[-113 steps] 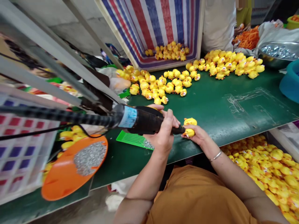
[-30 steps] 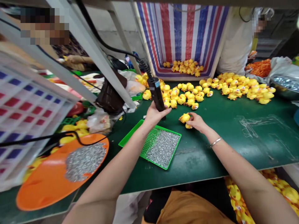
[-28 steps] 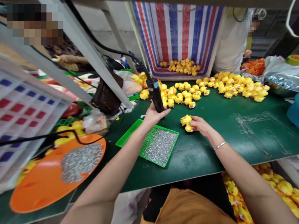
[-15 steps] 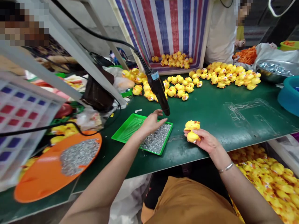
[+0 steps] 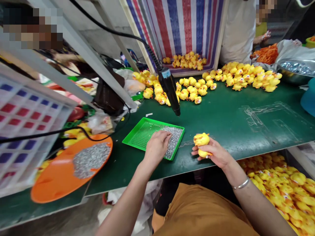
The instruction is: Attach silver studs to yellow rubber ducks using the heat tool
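My right hand (image 5: pixel 215 151) holds a yellow toy duck (image 5: pixel 201 139) above the front of the green table. Its thumb lies across the duck's lower part, and the fingers reach behind. Over the green tray (image 5: pixel 135 133) my left hand (image 5: pixel 158 144) points down with fingertips pinched at the small silvery metal pieces, probably screws (image 5: pixel 173 139). Whatever is between those fingertips is too small to make out. A black electric screwdriver (image 5: pixel 170 90) hangs tip down on its cable, just behind the tray and touched by neither hand.
Several yellow ducks (image 5: pixel 190 88) lie along the back of the table (image 5: pixel 226 111), with more piled (image 5: pixel 249 75) to the right. An orange dish (image 5: pixel 54 183) of silvery pieces stands at left. A bin of ducks (image 5: pixel 285 190) is below right. A steel bowl (image 5: pixel 295 70) sits back right.
My left hand has come down from beside the screwdriver tip into the tray, its fingers closing to a pinch. The duck in my right hand has turned and sits slightly lower.
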